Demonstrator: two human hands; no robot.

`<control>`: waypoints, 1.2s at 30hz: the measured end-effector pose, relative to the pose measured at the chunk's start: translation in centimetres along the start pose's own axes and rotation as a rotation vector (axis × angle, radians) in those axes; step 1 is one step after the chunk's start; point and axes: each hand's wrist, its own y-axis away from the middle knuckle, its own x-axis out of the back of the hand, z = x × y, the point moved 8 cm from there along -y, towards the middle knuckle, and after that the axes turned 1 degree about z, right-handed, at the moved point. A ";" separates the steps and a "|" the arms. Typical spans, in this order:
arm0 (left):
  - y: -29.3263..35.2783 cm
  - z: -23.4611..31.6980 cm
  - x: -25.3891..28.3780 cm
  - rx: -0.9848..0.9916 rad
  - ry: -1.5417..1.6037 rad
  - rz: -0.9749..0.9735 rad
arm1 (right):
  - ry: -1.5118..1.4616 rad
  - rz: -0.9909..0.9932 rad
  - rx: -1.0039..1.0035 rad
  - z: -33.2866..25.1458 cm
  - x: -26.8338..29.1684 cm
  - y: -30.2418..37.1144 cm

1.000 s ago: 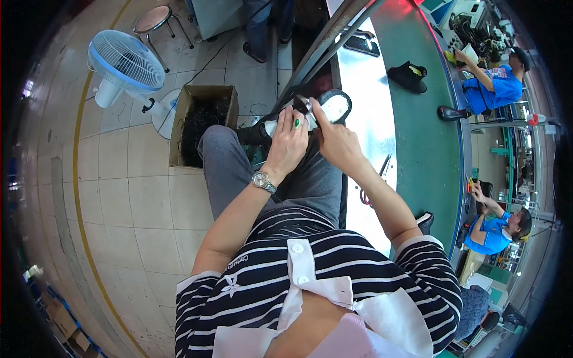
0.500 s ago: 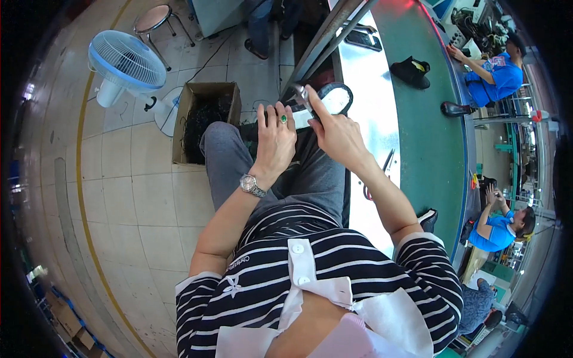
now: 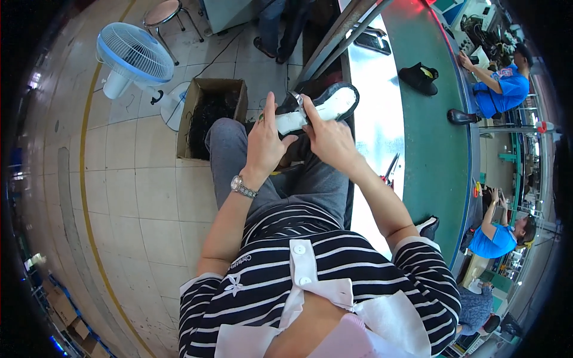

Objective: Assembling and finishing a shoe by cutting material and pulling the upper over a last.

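A black shoe (image 3: 338,105) lies sole-side up over my lap, its pale underside bordered by a black rim. At its narrower end, my left hand (image 3: 264,149) grips it, with the thumb on the near side and the fingers along the far left. My right hand (image 3: 334,142) is closed over the middle of the shoe around a small metal hand tool (image 3: 297,100). The tool's shiny end shows beside my right index finger, against the shoe. Most of the tool is hidden by that hand, so its exact kind cannot be made out.
A cardboard box (image 3: 240,122) of black scraps stands by my left knee, near a fan (image 3: 136,53). On my right, a metal ledge (image 3: 373,89) holds scissors (image 3: 391,170) and a phone (image 3: 373,42). Beyond runs a green conveyor (image 3: 430,155) with shoes; co-workers sit across it.
My left hand has shifted left and its thumb has spread to the shoe's near edge. More of the pale underside shows. The right hand and tool have come down closer to the shoe.
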 end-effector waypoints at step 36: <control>11.0 -4.8 7.0 0.183 0.067 0.180 | -0.414 -0.705 0.048 -5.9 1.2 6.0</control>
